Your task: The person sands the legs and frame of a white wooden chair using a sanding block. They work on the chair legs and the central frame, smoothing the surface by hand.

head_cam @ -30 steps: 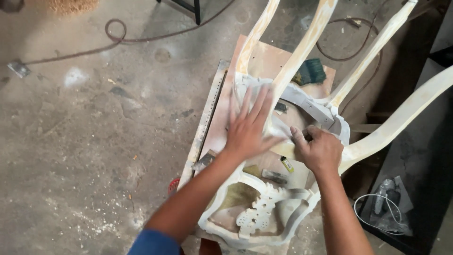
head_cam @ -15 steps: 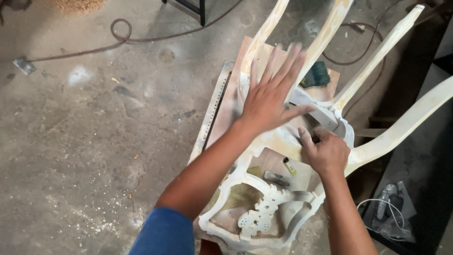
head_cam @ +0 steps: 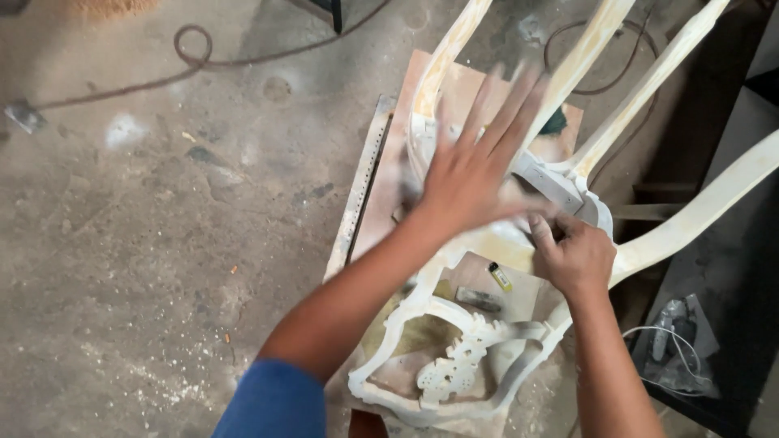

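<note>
An unpainted, white-primed wooden chair (head_cam: 454,369) lies upside down on a low board table (head_cam: 381,195), its legs pointing up and away. My left hand (head_cam: 475,166) is flat and blurred, fingers spread, sweeping over the chair's seat frame. My right hand (head_cam: 572,255) is closed on the seat rail beside a leg joint, fingers curled round the wood. The carved back splat sits near my body.
A small yellow lighter (head_cam: 500,276) and a grey piece (head_cam: 477,299) lie on the table under the chair. A perforated metal strip (head_cam: 365,182) runs along the table's left edge. Cables (head_cam: 203,49) loop on the dusty concrete floor. A clear bag with a white cord (head_cam: 669,349) lies at the right.
My left hand has slid from the near seat rail outward toward the legs and is still moving. My right hand keeps its grip on the rail.
</note>
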